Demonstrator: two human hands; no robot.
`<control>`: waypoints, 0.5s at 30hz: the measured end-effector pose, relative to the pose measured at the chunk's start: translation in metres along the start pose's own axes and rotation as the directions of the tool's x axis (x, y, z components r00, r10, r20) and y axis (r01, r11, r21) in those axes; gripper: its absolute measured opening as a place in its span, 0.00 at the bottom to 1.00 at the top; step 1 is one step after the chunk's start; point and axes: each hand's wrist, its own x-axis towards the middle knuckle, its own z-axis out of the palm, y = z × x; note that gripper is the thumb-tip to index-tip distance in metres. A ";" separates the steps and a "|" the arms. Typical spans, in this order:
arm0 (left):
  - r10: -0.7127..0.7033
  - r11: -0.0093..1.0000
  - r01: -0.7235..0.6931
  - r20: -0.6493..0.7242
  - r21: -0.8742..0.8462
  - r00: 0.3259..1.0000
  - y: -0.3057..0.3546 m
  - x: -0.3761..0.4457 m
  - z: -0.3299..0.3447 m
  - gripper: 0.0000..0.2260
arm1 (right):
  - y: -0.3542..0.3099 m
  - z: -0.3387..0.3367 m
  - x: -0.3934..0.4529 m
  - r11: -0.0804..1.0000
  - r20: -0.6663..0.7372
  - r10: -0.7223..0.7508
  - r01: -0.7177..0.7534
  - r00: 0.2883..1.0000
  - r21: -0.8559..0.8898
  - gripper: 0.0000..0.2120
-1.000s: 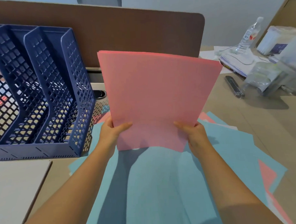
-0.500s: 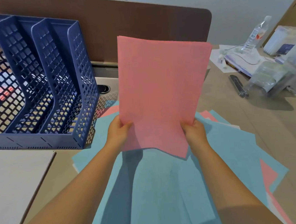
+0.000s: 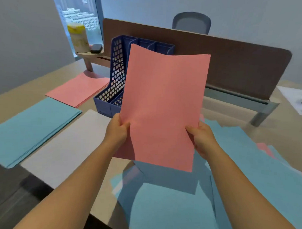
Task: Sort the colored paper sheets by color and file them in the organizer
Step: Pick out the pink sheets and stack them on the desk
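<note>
I hold a bundle of pink sheets (image 3: pixel 165 103) upright in front of me. My left hand (image 3: pixel 117 131) grips its lower left edge and my right hand (image 3: pixel 201 138) grips its lower right edge. Behind the bundle stands the blue mesh organizer (image 3: pixel 118 77), mostly hidden by the paper. On the desk to the left lie a sorted pink stack (image 3: pixel 77 89), a sorted blue stack (image 3: pixel 29 129) and a white stack (image 3: pixel 66 150). Loose blue sheets (image 3: pixel 251 179) with a few pink ones (image 3: pixel 264 149) among them cover the desk below and to the right.
A brown desk divider (image 3: pixel 239 66) runs behind the organizer, with a grey chair (image 3: pixel 191 23) beyond it. A small side shelf (image 3: pixel 90 54) at the back left carries a yellow-lidded jar (image 3: pixel 78 38) and a dark object. Clutter lies at the far right edge.
The view has swung left, revealing the sorted pink, blue and white stacks. The pink bundle has moved left with both hands and now stands in front of the organizer.
</note>
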 end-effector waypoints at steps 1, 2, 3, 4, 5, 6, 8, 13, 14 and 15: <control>-0.029 1.000 0.029 -0.022 0.011 0.999 -0.004 -0.001 -0.017 0.11 | -0.002 0.015 -0.001 1.000 0.033 -0.004 0.005 0.999 -0.026 0.13; -0.057 0.998 0.058 -0.039 0.020 0.998 -0.007 -0.002 -0.035 0.11 | -0.005 0.031 -0.003 0.999 0.060 -0.010 0.013 0.998 -0.052 0.15; -0.078 0.997 0.079 -0.053 0.022 0.996 -0.012 -0.002 -0.051 0.11 | -0.007 0.046 -0.003 0.997 0.078 -0.014 0.020 0.997 -0.080 0.16; -0.098 0.995 0.099 -0.066 0.015 0.993 -0.014 -0.003 -0.066 0.12 | -0.010 0.061 -0.004 0.994 0.090 -0.017 0.026 0.996 -0.102 0.16; -0.115 0.993 0.116 -0.077 0.001 0.990 -0.018 -0.002 -0.081 0.12 | -0.013 0.076 -0.005 0.992 0.094 -0.023 0.034 0.995 -0.120 0.15; -0.133 0.991 0.132 -0.086 -0.019 0.987 -0.021 -0.002 -0.095 0.11 | -0.016 0.090 -0.005 0.991 0.094 -0.032 0.044 0.995 -0.128 0.13; -0.170 0.985 0.166 -0.088 -0.051 0.982 -0.029 0.003 -0.123 0.08 | -0.021 0.119 -0.002 0.988 0.097 -0.051 0.065 0.994 -0.138 0.13; -0.243 0.968 0.241 -0.016 -0.072 0.970 -0.057 0.035 -0.190 0.06 | -0.027 0.194 0.017 0.986 0.112 -0.008 0.026 0.994 -0.166 0.15; -0.258 0.964 0.256 -0.017 -0.064 0.966 -0.064 0.045 -0.204 0.08 | -0.026 0.211 0.023 0.987 0.108 0.000 0.017 0.994 -0.160 0.15; -0.270 0.962 0.269 -0.009 -0.051 0.963 -0.071 0.056 -0.217 0.08 | -0.026 0.229 0.030 0.988 0.099 0.012 0.003 0.995 -0.151 0.16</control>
